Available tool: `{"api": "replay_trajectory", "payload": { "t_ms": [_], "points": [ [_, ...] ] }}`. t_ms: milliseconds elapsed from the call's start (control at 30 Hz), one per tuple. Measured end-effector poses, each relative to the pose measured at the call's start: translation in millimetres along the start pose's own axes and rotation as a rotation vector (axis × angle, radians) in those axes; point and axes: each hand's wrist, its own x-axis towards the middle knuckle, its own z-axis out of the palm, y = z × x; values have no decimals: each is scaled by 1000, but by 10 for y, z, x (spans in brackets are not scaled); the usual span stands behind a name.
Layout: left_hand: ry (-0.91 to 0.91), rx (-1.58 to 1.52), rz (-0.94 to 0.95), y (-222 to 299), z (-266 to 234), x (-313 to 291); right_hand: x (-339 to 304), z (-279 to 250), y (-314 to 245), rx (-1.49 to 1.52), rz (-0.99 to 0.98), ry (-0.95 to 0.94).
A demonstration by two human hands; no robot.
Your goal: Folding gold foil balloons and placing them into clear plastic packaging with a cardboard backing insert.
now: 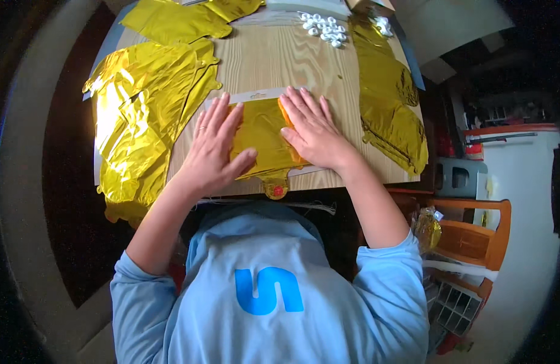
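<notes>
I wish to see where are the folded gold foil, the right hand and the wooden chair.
Folded gold foil (260,132), head view: its flat middle.
Right hand (316,133), head view: its back.
Wooden chair (463,242), head view: its panel.

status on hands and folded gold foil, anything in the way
Left hand and right hand flat, fingers extended, on folded gold foil. Foil on pale card. Gold sheets either side, none covering it.

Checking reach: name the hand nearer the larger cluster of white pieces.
Right. The right hand is below the white cluster in view; the left hand is farther, toward lower left.
</notes>
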Motion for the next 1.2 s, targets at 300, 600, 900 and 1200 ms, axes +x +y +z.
{"api": "replay_trajectory", "payload": {
  "t_ms": [300, 600, 900, 1200],
  "points": [
    [8, 194, 525, 62, -224, -201, -34, 19, -57, -81, 5, -6],
    [44, 248, 670, -80, -315, -31, -62, -15, -79, -121, -9, -5],
    [21, 93, 437, -93, -191, -46, 304, -427, 339, 540, 230, 395],
    [1, 113, 440, -106, -191, -22, 1164, -602, 1563, -119, 280, 651]
  ]
}}
